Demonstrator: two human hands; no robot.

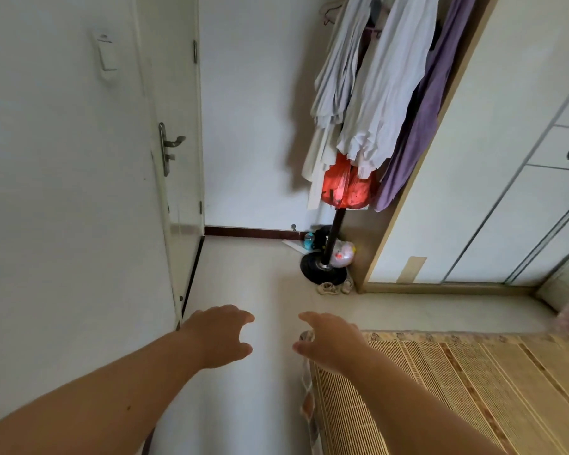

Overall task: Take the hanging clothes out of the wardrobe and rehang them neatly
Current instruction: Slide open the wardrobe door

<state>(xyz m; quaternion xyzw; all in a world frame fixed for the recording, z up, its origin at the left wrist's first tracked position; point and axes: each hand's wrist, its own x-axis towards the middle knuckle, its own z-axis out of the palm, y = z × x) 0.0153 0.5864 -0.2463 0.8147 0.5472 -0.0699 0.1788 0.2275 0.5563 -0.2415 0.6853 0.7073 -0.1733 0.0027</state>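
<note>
Hands: left hand point(220, 336) and right hand point(330, 339) are both empty, with fingers loosely spread.
Clothes: pale grey and purple garments point(375, 93) hang bunched on a stand point(335, 231) just beside the wardrobe point(473, 178), well apart from the hands.
Handling: they are probably light, soft and floppy, and best lifted at the hanger point(330, 14) hooks up top.

Left hand point(222, 334) and right hand point(330, 339) outstretched (fingers spread).
</note>
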